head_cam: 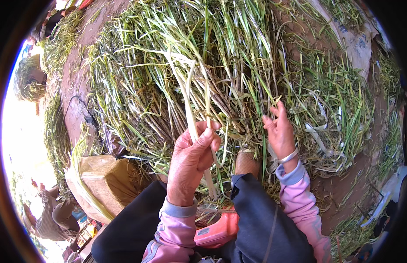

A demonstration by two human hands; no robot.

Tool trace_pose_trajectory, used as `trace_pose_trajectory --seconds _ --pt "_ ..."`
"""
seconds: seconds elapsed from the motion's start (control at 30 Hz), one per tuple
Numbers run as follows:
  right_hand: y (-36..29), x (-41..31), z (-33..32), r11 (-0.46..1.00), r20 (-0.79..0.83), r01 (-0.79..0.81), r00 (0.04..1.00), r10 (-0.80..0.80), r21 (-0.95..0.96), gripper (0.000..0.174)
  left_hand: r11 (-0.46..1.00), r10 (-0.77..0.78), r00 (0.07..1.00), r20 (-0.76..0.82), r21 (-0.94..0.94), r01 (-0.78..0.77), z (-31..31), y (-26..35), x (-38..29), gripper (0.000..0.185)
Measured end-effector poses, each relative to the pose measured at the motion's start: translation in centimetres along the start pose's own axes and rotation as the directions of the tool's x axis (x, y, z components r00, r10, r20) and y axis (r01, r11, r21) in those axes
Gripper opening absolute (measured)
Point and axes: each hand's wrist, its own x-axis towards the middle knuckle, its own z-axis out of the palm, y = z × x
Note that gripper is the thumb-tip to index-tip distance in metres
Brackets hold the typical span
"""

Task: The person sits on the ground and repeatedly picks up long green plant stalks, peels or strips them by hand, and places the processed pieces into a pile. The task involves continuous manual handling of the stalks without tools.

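My left hand [195, 149] is closed on a few pale plant stalks [187, 98], whose leaves bend over above it and whose lower end hangs below the fist. To its right, my right hand [278, 130] is raised with fingers apart, over the edge of the greenery; a light band circles its wrist. A broad heap of long green leafy stalks [151, 118] lies in front of both hands, with brown, dry parts among them. Part of a bare foot or leg shows between the knees.
A yellowish wrapped block [98, 184] stands at the left with pale leaves draped over it. A red plastic object [218, 228] is between my legs. Loose stalks [338, 131] and pale strips lie at right, beside a whitish sheet [357, 46]. Another person [52, 217] is at lower left.
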Motion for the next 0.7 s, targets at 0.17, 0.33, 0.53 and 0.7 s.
trace_pose_trajectory --seconds 0.17,0.33,0.53,0.7 --pt "-4.9 -2.4 0.0 0.54 0.35 -0.158 0.896 -0.274 0.827 0.044 0.979 0.117 0.993 -0.014 0.167 -0.113 1.4 2.8 0.3 0.018" --pt "-8.3 0.6 1.3 0.754 0.072 0.255 0.926 -0.371 0.605 0.052 0.935 0.044 0.998 -0.041 0.355 -0.027 2.6 3.4 0.4 0.012" --pt "-5.3 3.0 0.6 0.542 0.14 0.037 0.95 -0.281 0.839 0.009 0.912 -0.011 0.998 -0.063 0.408 0.036 1.0 2.1 -0.1 0.012" --pt "7.4 4.4 -9.1 0.699 -0.341 0.137 0.926 0.161 0.702 0.017 0.959 0.095 0.995 0.018 0.268 -0.097 1.3 3.8 -0.2 0.013"
